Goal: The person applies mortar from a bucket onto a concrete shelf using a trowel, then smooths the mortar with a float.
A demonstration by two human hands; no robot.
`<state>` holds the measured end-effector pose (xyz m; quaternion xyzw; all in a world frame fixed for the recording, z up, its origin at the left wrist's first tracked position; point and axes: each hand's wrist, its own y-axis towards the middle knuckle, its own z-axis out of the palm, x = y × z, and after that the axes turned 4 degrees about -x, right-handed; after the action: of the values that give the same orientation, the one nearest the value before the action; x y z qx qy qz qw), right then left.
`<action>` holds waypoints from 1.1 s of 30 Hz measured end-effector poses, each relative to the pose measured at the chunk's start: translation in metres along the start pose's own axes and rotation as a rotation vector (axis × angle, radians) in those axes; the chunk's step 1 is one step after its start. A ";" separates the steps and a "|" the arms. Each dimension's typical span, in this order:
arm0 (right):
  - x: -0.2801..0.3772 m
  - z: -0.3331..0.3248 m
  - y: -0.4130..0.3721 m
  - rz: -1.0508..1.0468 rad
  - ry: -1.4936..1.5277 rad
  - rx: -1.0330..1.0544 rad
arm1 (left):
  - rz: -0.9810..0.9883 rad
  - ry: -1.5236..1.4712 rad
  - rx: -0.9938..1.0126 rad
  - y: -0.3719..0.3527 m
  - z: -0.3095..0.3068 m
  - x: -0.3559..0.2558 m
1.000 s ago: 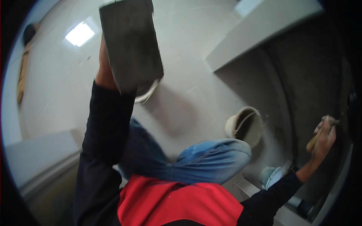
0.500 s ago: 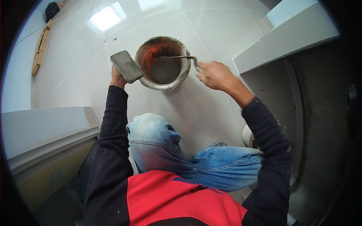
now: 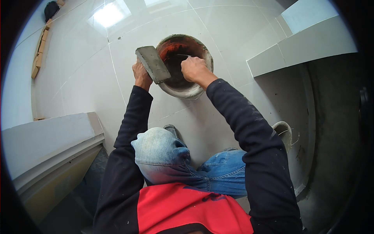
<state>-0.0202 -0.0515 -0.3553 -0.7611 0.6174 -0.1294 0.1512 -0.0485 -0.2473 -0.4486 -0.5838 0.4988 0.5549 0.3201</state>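
Observation:
My left hand (image 3: 142,75) is closed behind a rectangular plastering float (image 3: 153,64) smeared with grey cement; its handle is hidden. The float is tilted and overlaps the left rim of a round bucket (image 3: 186,93). Reddish walls and a dark grey mass show inside this cement-crusted bucket. My right hand (image 3: 194,70) reaches over the bucket's right half, fingers wrapped round a trowel (image 3: 184,55). Only a thin strip of the trowel shows; my hand covers its handle, and the rest is hard to make out.
Glossy pale tiles (image 3: 218,113) cover the floor. A white ledge (image 3: 304,46) stands at the right, another ledge (image 3: 50,128) at the left. Near my right elbow is a small pale container (image 3: 283,132). Brown blocks (image 3: 40,50) line the far left wall beside a black bag (image 3: 51,11).
My right hand has moved left and down with the trowel, from beside the bucket to over its opening. The float, my left hand and the bucket appear further right in view.

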 end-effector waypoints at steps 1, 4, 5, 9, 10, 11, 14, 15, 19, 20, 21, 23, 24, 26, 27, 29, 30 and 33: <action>0.008 0.004 -0.001 0.014 -0.022 -0.042 | 0.654 0.725 0.087 -0.001 -0.005 0.004; 0.032 0.020 -0.005 -0.024 -0.085 -0.040 | 0.512 0.602 0.158 -0.003 -0.009 -0.008; 0.036 0.025 -0.007 -0.011 -0.101 0.009 | 0.513 0.596 0.165 -0.003 -0.011 -0.009; 0.044 0.046 -0.025 0.052 -0.130 -0.007 | 0.373 0.551 0.244 0.000 -0.012 -0.011; 0.034 0.047 -0.029 -0.039 -0.171 -0.011 | 0.231 0.458 0.278 -0.001 -0.011 -0.012; 0.023 0.042 -0.031 -0.027 -0.164 -0.017 | 0.244 0.458 0.287 -0.001 -0.010 -0.006; 0.005 0.007 -0.021 0.046 0.002 -0.141 | 0.625 0.715 0.152 -0.001 -0.014 -0.003; 0.006 -0.003 -0.019 0.053 0.009 -0.131 | 0.621 0.715 0.166 -0.001 -0.014 -0.001; 0.035 -0.015 -0.011 0.068 0.033 -0.051 | 0.408 0.501 0.256 0.004 -0.016 -0.005; 0.044 -0.010 -0.009 0.055 0.002 0.004 | 0.471 0.520 0.232 0.004 -0.015 -0.008; 0.048 0.000 -0.009 0.040 -0.027 0.060 | 0.470 0.521 0.238 0.004 -0.014 -0.006; 0.053 0.009 -0.021 0.026 -0.086 0.005 | 0.178 -0.031 0.229 0.006 -0.013 0.002; 0.054 0.005 -0.026 0.023 -0.106 0.112 | 0.178 -0.036 0.229 0.007 -0.010 0.007; 0.058 -0.005 -0.036 0.029 -0.152 0.253 | 0.253 -0.002 0.182 0.009 -0.009 0.010; 0.057 -0.005 -0.038 0.027 -0.151 0.256 | 0.249 0.000 0.182 0.005 -0.008 0.009; 0.051 -0.004 -0.041 -0.026 -0.164 0.234 | 0.036 -0.256 0.149 -0.002 -0.006 0.005; 0.045 -0.002 -0.040 -0.019 -0.167 0.233 | 0.038 -0.263 0.151 -0.001 -0.005 0.006; 0.026 -0.005 -0.034 -0.015 -0.228 0.022 | 0.342 0.030 0.117 -0.003 0.000 -0.006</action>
<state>0.0142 -0.0708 -0.3372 -0.7737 0.5890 -0.0499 0.2279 -0.0452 -0.2456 -0.4436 -0.4792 0.6270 0.5623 0.2471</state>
